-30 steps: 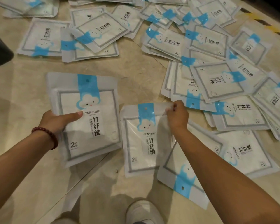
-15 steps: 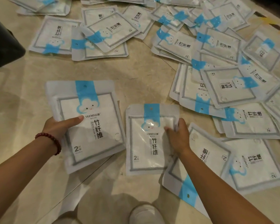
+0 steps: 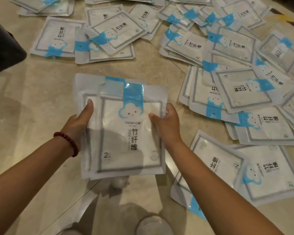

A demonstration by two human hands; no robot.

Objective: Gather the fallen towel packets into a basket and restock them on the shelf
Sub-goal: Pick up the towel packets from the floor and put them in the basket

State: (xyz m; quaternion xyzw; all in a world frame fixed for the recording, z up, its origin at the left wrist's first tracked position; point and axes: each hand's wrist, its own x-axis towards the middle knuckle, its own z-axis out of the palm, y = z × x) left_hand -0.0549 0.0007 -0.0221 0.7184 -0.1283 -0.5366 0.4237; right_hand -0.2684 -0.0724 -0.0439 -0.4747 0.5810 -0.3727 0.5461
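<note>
**Hands clasp a small stack; most of the spill lies on the floor**

Head view: The left hand (image 3: 78, 122) and right hand (image 3: 166, 126) hold a stack of towel packets (image 3: 131, 133) between them at the centre of the view, above the floor (image 3: 41, 107). The left thumb lies along the stack's left edge and the right thumb presses its face, with the other fingers curled round the right edge. The left hand's other fingers are hidden underneath. The stack has at least two packets, the upper one shifted a little toward 3 o'clock of the one beneath.

By my reckoning the gathering has barely begun. A thick overlapping heap of packets (image 3: 241, 89) fills the floor from 1 to 3 o'clock. A smaller cluster (image 3: 105, 39) lies at 11 to 12 o'clock, and more packets (image 3: 270, 173) lie at 4 to 5 o'clock, just beside the right forearm. No shelf shows, and nothing can plainly be told as a basket. A dark object (image 3: 3, 48) at 9 to 10 o'clock is cut by the frame edge, and I cannot tell what it is.

A red bead bracelet (image 3: 68, 143) sits on the left wrist, and a pale shoe (image 3: 153, 224) stands at 6 o'clock. The packets are glossy and overlap, so they will likely slide when lifted. The ones near the feet could be trodden on.
</note>
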